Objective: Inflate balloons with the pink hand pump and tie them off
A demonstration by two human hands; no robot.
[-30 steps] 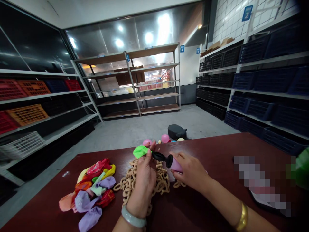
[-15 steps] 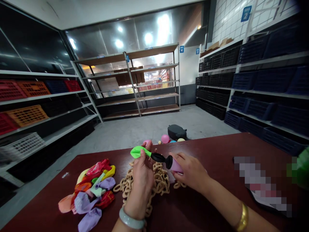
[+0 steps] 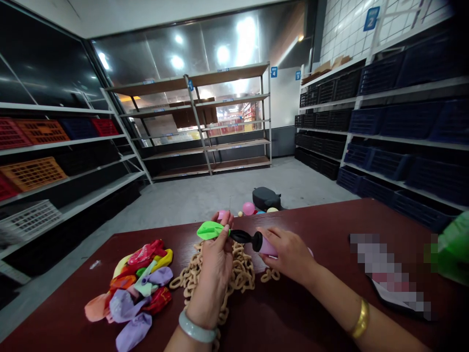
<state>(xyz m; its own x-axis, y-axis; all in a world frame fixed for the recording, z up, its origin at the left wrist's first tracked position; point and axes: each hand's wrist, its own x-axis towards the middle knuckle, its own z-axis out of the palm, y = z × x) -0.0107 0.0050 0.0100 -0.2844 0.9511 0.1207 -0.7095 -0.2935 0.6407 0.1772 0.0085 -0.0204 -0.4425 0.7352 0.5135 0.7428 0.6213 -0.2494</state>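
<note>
A limp green balloon (image 3: 209,231) is pinched at its neck by my left hand (image 3: 219,254), where it meets the black nozzle of a hand pump. My right hand (image 3: 287,254) is wrapped round the pump's pinkish-purple body (image 3: 268,246). The black nozzle (image 3: 242,237) points left between both hands. Under and behind my left wrist lies a heap of tan ring-shaped pieces (image 3: 244,274), with a few more tan rings (image 3: 270,275) below my right hand. To the left sits a pile of flat balloons (image 3: 141,288) in several colours.
The dark red table (image 3: 311,313) carries a pixelated flat object (image 3: 392,278) and a green bag-like thing (image 3: 454,249) on the right. Inflated balloons (image 3: 248,209) and a dark grey object (image 3: 266,197) lie on the floor beyond. Shelves with crates (image 3: 38,173) line both sides.
My left thumb has shifted right along the balloon's neck toward the nozzle. The view has moved slightly; both hands keep their hold.
</note>
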